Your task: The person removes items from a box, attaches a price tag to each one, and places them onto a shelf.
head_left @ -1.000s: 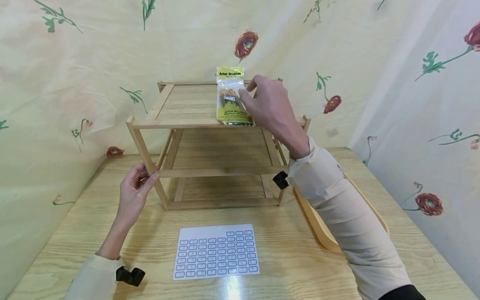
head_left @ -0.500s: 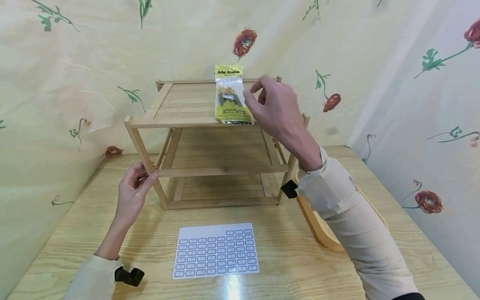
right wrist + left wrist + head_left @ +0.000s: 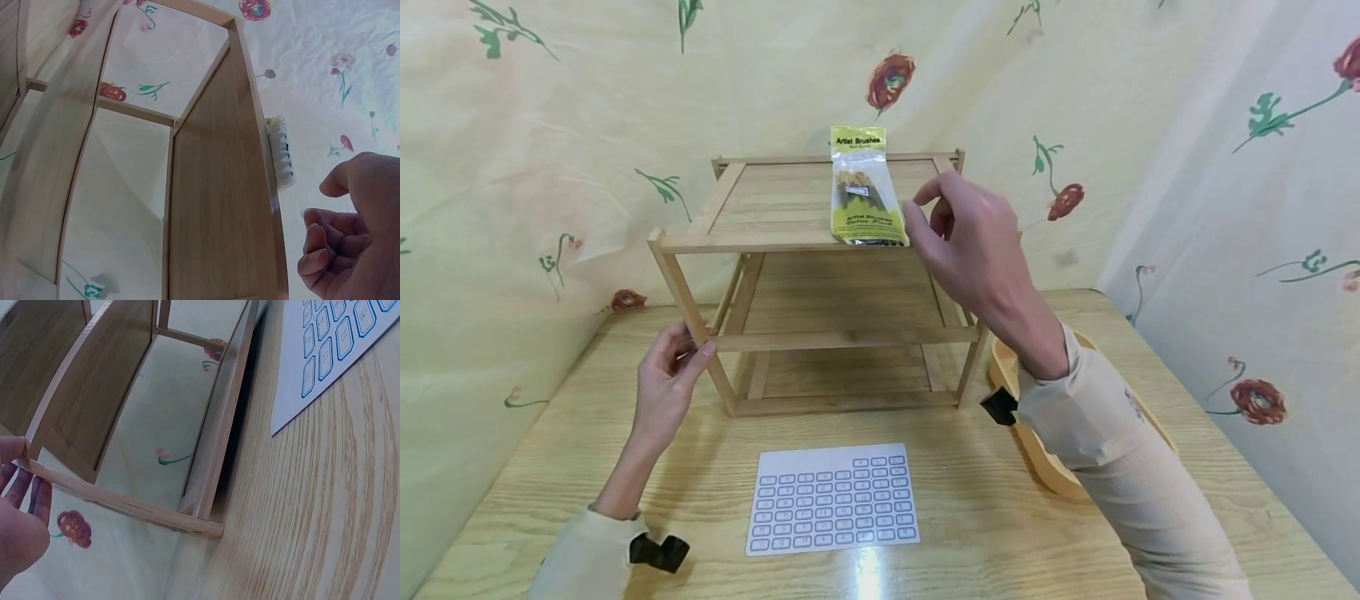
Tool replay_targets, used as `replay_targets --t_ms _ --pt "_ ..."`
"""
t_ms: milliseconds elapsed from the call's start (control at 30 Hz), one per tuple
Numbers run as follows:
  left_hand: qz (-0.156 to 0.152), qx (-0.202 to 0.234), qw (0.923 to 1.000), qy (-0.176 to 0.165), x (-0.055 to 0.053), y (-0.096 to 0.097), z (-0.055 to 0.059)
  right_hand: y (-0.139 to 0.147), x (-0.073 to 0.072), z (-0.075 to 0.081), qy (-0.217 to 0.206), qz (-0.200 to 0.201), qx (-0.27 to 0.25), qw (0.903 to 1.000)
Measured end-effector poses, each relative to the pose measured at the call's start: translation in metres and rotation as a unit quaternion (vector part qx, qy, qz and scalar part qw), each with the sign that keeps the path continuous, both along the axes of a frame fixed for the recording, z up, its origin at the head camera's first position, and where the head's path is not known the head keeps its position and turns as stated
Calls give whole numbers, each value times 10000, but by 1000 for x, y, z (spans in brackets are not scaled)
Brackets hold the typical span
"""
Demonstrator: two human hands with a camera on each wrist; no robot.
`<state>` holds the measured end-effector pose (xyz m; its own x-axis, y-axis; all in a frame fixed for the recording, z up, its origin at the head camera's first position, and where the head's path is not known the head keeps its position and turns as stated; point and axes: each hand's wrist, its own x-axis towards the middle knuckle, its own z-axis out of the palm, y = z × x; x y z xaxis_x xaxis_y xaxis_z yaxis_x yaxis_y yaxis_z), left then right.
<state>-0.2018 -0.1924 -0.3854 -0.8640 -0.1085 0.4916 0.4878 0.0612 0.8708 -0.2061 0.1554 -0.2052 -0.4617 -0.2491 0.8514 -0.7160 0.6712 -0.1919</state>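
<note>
A three-tier wooden shelf rack (image 3: 790,337) stands on the table. My left hand (image 3: 666,379) holds its front left leg by the middle tier, thumb in front and fingers behind, as the left wrist view also shows on the leg (image 3: 119,500). On the top tier lies a clear and yellow pack of artist brushes (image 3: 861,192), its lower end at the front edge. My right hand (image 3: 977,242) is just right of the pack, apart from it. Its fingers are loosely bent, and a gap shows between thumb and forefinger in the right wrist view.
A white sheet (image 3: 833,500) printed with rows of key-like boxes lies in front of the rack. At the right, a yellow-orange tray (image 3: 1048,467) sits partly under my right forearm. Flowered cloth (image 3: 587,100) hangs behind and at both sides.
My right hand has drawn away from the brush pack, moving right and slightly down. The pack stays on the top tier. My left hand keeps its hold on the leg.
</note>
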Motion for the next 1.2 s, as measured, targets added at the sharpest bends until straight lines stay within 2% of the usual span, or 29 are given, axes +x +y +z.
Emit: replay_targets --t_ms 300,567,800,900,1033,1200 --pt "98 -22 9999 26 2 2 1 13 9 -16 58 80 28 9999" --pt "445 19 9990 -90 6 8 3 21 11 -33 -57 158 74 9998" --pt "590 61 9979 -268 12 10 3 30 14 -44 22 366 41 9993" --pt "664 212 9972 -281 14 11 4 34 16 -49 -27 417 -11 9991" --pt "778 507 9956 -163 17 13 4 39 17 -55 -63 394 -103 9991" --pt "863 628 9938 302 21 16 1 48 19 -64 -250 287 -194 9991"
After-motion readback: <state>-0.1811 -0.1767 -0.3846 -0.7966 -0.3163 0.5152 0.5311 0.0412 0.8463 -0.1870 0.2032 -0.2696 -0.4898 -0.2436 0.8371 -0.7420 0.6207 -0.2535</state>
